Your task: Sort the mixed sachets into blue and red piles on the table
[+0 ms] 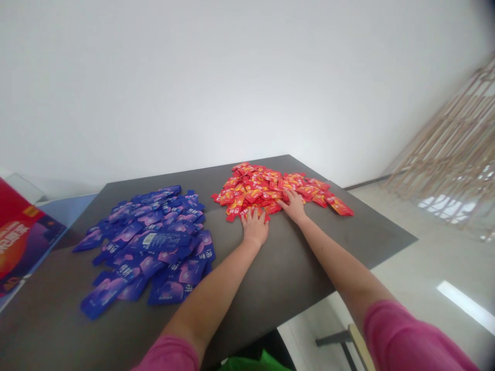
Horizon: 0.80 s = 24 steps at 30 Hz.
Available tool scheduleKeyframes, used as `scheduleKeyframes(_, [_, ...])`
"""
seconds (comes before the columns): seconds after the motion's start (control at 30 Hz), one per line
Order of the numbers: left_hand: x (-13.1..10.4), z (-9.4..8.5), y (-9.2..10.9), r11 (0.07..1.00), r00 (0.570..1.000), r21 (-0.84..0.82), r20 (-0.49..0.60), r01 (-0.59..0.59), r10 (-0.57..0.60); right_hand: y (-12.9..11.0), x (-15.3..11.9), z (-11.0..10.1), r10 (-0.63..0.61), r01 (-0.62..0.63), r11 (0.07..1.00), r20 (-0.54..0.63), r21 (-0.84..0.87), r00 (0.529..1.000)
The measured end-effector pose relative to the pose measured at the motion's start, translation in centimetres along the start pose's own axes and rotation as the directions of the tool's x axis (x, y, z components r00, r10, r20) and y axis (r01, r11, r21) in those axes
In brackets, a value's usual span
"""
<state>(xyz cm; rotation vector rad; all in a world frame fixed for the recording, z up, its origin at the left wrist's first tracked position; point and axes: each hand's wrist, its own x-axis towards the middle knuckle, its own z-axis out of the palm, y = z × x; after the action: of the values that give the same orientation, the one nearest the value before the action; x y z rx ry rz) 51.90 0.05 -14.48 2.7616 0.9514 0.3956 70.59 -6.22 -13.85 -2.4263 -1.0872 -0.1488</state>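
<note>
A heap of small red-and-orange packets (257,188) lies toward the back of the dark grey table (266,288). My left hand (255,226) rests palm down at the heap's near edge, fingers spread over the closest packets. To its right, my right hand (293,207) touches the front of the same heap, its fingers apart. Neither hand appears to grip a packet. A second, larger pile of blue-purple packets (150,242) covers the left half of the table, apart from both hands.
A red-and-purple printed box or bag (23,237) stands at the far left. Behind the table rises a white wall (247,82). On the right, beyond the table edge, leans a wooden slatted rack (452,134). Something green (251,363) shows below the table's front edge, near a stool (356,342).
</note>
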Motion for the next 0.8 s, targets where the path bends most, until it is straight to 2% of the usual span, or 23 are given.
scheduleKeyframes(0.1, [-1.5, 0.0, 1.0, 1.0, 0.999, -0.015, 0.027, -0.018, 0.018, 0.0, -3.0, -1.2, -0.206, 0.203, 0.977, 0.04, 0.064, 0.978])
scheduleKeyframes(0.23, [-4.4, -0.4, 2.4, 0.994, 0.997, -0.083, 0.02, -0.07, 0.071, -0.4, -7.2, -2.0, -0.483, 0.457, 0.872, 0.159, 0.175, 0.861])
scheduleKeyframes(0.3, [-5.7, -1.0, 2.4, 0.992, 0.997, -0.105, -0.005, -0.074, 0.073, -0.5, -8.9, -2.1, -0.556, 0.518, 0.829, 0.203, 0.212, 0.806])
scheduleKeyframes(0.37, [-6.6, -1.6, 1.6, 0.994, 0.996, -0.077, 0.01, -0.084, 0.085, -0.6, -10.1, -2.0, -0.583, 0.543, 0.811, 0.233, 0.218, 0.778])
scheduleKeyframes(0.5, [-6.5, -2.4, -1.2, 0.989, 0.983, -0.006, 0.108, -0.15, 0.149, -1.0, -11.3, -2.0, -0.564, 0.537, 0.825, 0.257, 0.174, 0.784])
scheduleKeyframes(0.6, [-5.3, -2.6, -2.8, 0.994, 0.988, 0.017, 0.117, -0.107, 0.104, -1.7, -11.7, -2.0, -0.535, 0.518, 0.845, 0.26, 0.136, 0.804])
scheduleKeyframes(0.8, [-4.1, -2.7, -3.4, 0.998, 0.991, 0.032, 0.124, -0.061, 0.057, -3.7, -12.0, -1.6, -0.489, 0.491, 0.869, 0.276, 0.067, 0.828])
